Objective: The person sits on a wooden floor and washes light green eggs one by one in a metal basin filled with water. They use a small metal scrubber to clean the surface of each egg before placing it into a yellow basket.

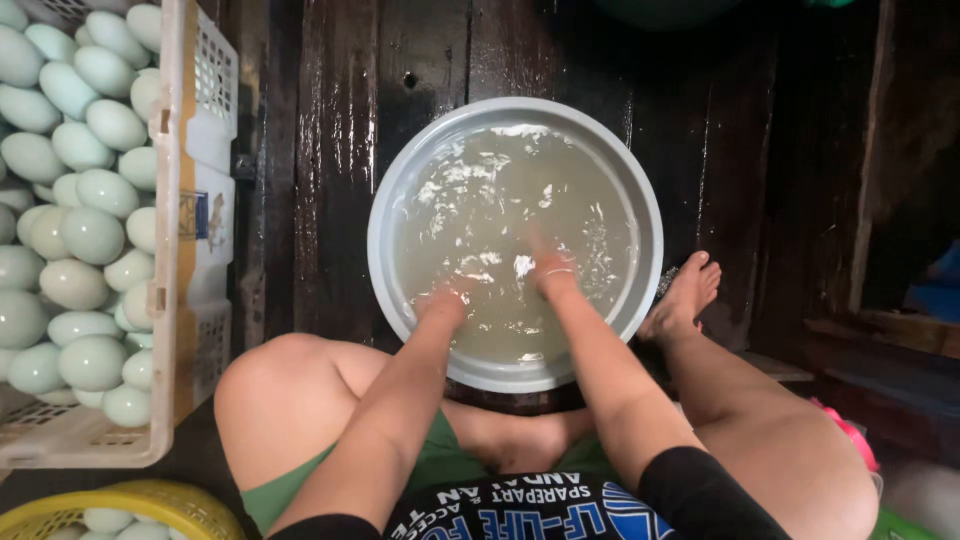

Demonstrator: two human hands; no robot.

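A round grey metal basin [390, 200] full of cloudy, rippling water stands on the wet dark wooden floor in front of me. Both my hands are under the water. My left hand [447, 295] dips in near the basin's near-left side. My right hand [545, 262] reaches toward the middle, with a thin band at the wrist. The murky water hides the fingers, so whatever they touch or hold cannot be made out.
A white plastic crate [195, 215] heaped with pale green eggs [92, 234] stands at the left. A yellow basket [150, 500] with more eggs sits at the bottom left. My bare knees flank the basin; my right foot [688, 292] rests beside its right rim.
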